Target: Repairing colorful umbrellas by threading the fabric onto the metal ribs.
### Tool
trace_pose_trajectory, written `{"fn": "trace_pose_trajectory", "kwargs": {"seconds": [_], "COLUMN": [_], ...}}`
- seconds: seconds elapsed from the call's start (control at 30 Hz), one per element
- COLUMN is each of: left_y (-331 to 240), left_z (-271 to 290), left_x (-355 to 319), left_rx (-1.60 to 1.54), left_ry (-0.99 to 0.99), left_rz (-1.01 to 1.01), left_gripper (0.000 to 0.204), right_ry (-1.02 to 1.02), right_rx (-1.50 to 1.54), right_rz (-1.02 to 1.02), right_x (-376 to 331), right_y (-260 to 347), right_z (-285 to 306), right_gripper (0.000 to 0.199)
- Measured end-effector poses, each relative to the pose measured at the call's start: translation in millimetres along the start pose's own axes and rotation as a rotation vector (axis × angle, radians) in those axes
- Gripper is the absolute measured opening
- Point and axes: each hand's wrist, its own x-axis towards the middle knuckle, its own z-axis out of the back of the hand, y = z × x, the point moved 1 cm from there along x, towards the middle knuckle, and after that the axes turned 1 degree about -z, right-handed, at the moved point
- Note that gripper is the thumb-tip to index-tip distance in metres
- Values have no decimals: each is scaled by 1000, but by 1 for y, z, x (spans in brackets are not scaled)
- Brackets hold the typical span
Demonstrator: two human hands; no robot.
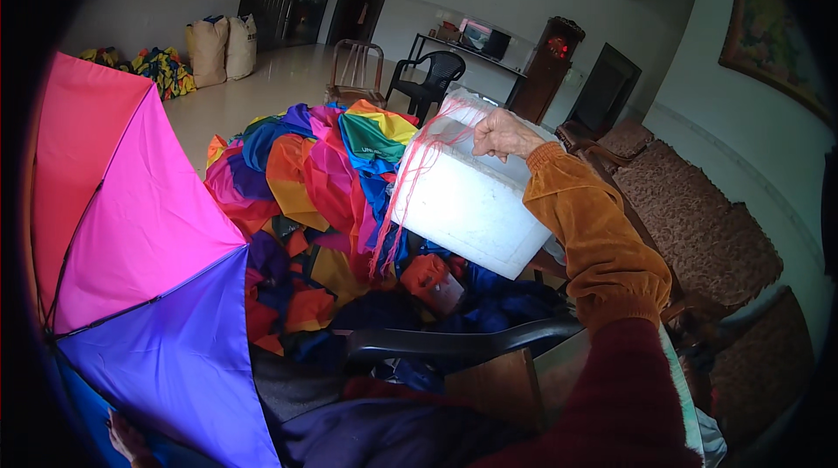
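Observation:
An opened umbrella [144,232] with red, pink, purple and blue panels fills the left side, its dark ribs showing. My left hand [129,440] is at the lower left against the blue panel, closed on the umbrella; part of its fingers is hidden. My right hand [506,134] is raised over a white foam box [471,206], its fingers pinched together at the red threads [428,149]. Those long threads drape over the box's left edge and hang down its side. How many strands the fingers hold is too small to tell.
Piled multicoloured umbrella fabric [301,167] lies left of the box. A black armrest [463,344] crosses in front of me. Beyond stand a wooden chair [356,66], a black plastic chair [428,75] and full sacks [208,51]. A brown sofa [698,215] runs along the right.

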Motion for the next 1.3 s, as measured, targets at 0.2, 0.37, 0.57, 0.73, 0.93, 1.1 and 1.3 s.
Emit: {"fn": "trace_pose_trajectory", "kwargs": {"seconds": [0.2,0.37,0.57,0.73,0.93,1.1,1.3], "left_y": [13,-21,-65,-35,-68,-70,-68], "left_z": [6,-20,-39,-27,-36,-38,-34], "left_x": [18,-40,-101,-63,-104,-107,-99], "left_rx": [-4,-29,199,54,223,238,218], "left_ry": [52,17,-119,4,-24,-43,36], "left_rz": [-38,-73,9,-121,17,14,83], "left_gripper": [31,22,18,21,22,22,22], "right_ry": [19,-101,-731,-1007,-932,-903,-934], "right_rx": [-180,85,73,99,166,135,39], "right_rz": [67,57,-135,-187,-303,-375,-438], "right_x": [-2,11,37,63,69,72,94], "right_y": [5,-17,-70,-99,-96,-96,-117], "right_z": [-9,11,32,21,29,28,31], "right_gripper": [11,13,15,16,14,12,14]}}
